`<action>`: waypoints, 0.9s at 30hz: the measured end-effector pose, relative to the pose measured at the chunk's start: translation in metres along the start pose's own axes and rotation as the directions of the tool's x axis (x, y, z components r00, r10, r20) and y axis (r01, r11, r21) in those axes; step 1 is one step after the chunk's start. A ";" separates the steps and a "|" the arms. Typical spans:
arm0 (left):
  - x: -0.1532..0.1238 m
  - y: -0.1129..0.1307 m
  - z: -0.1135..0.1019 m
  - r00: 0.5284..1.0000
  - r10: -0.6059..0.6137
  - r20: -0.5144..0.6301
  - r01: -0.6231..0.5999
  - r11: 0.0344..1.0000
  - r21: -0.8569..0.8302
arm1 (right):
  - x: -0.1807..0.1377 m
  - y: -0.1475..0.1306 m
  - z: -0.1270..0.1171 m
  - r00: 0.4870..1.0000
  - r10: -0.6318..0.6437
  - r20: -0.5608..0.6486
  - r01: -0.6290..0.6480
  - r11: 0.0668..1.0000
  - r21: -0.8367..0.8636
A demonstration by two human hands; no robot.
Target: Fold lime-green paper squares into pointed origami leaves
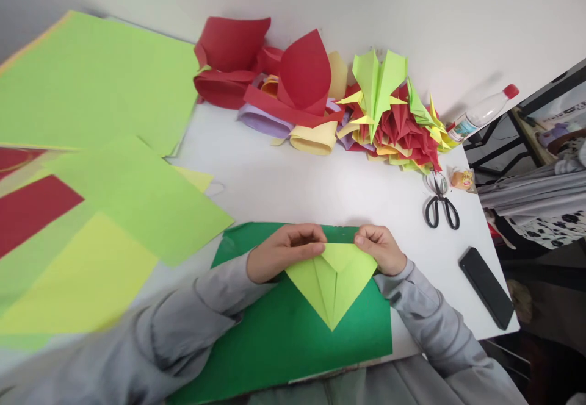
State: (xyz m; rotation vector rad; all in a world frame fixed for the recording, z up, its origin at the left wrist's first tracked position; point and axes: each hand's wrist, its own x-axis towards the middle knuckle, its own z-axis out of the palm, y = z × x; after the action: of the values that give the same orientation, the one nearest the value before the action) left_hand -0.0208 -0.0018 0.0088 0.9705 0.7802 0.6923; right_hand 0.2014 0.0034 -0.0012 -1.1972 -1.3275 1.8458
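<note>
A light green paper (333,283), folded into a point that faces me, lies on a dark green sheet (293,338). My left hand (284,251) presses along the fold's top edge on the left, its fingers closed on the paper. At the top right corner my right hand (379,247) pinches the same paper. Both arms are in grey sleeves.
Large light green, yellow and red sheets (105,149) cover the left of the white table. A pile of folded paper planes (394,118) and curled red and yellow offcuts (284,94) sits at the back. Scissors (440,202), a black phone (486,286) and a bottle (485,111) lie at the right.
</note>
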 end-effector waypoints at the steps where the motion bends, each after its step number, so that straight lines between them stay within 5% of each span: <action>1: 0.000 0.000 -0.001 1.000 0.005 -0.012 -0.005 1.000 -0.015 | 0.001 0.001 0.000 1.000 0.005 -0.027 -0.005 1.000 0.021; 5: 0.000 -0.002 -0.003 0.994 0.063 -0.088 -0.058 0.996 0.065 | 0.002 0.000 0.001 0.998 -0.036 -0.051 0.040 0.996 0.079; 10: 0.001 -0.006 0.000 0.973 0.075 -0.216 -0.038 0.984 0.172 | 0.001 -0.005 0.005 0.995 -0.063 0.080 0.056 0.994 0.094; 18: 0.002 -0.005 0.002 0.978 0.115 -0.176 -0.053 0.945 0.323 | -0.002 -0.002 0.010 0.999 -0.038 -0.025 0.035 0.994 -0.103; 27: 0.001 -0.005 0.004 0.977 0.141 -0.159 -0.080 0.938 0.338 | -0.004 -0.002 0.011 0.998 -0.045 0.037 0.049 0.991 -0.125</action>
State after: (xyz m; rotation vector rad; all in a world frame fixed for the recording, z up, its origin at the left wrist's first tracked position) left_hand -0.0158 -0.0045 0.0054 1.2757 1.0302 0.7700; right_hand 0.1930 -0.0041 0.0032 -1.1920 -1.4983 1.7788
